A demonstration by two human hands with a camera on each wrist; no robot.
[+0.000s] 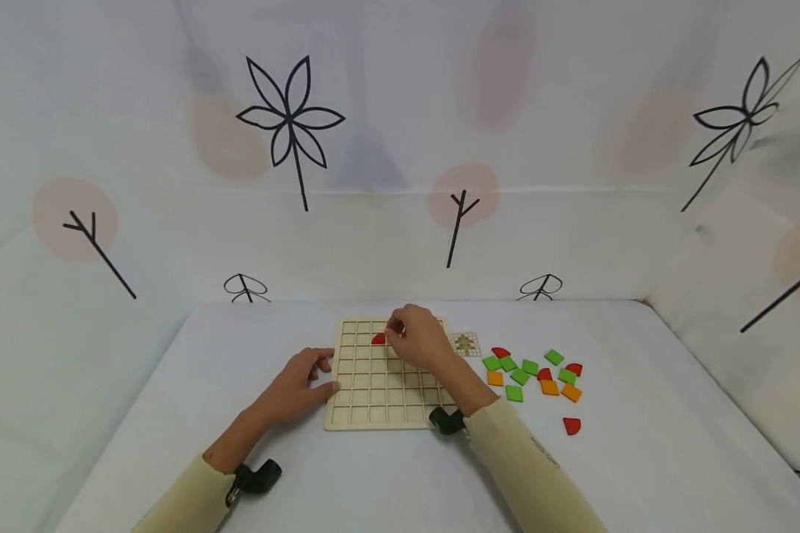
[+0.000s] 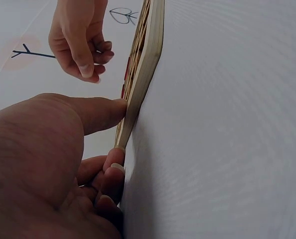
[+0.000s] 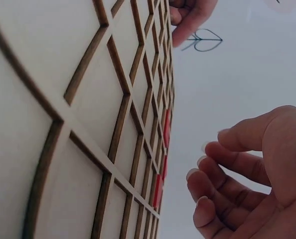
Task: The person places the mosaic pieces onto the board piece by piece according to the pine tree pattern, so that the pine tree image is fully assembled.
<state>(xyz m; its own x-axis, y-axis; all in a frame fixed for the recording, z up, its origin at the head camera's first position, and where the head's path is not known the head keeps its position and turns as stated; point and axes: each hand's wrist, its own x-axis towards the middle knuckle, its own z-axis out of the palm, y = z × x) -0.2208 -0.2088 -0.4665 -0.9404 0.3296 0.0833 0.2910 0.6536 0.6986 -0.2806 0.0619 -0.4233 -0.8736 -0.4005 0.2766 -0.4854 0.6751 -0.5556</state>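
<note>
A pale wooden grid board (image 1: 360,418) lies flat on the white table. My left hand (image 1: 301,389) rests at its left edge, thumb on the rim and the other fingers bent beside it. Over the far part of the board hovers my right hand (image 1: 418,337), its fingers loosely curled. Nothing shows between that thumb and fingertips in the right wrist view. A red quarter-round piece (image 1: 378,338) sits in a far cell. More red (image 3: 159,189) shows along the far rows in the right wrist view, close by the right fingertips, partly hidden by the grid ridges.
Right of the board lie loose green square tiles (image 1: 530,366), orange square tiles (image 1: 550,387) and red quarter-round pieces (image 1: 572,426). A small pattern card (image 1: 467,344) with a gridded picture lies by the board's far right edge. White cloth walls with drawn flowers enclose the table.
</note>
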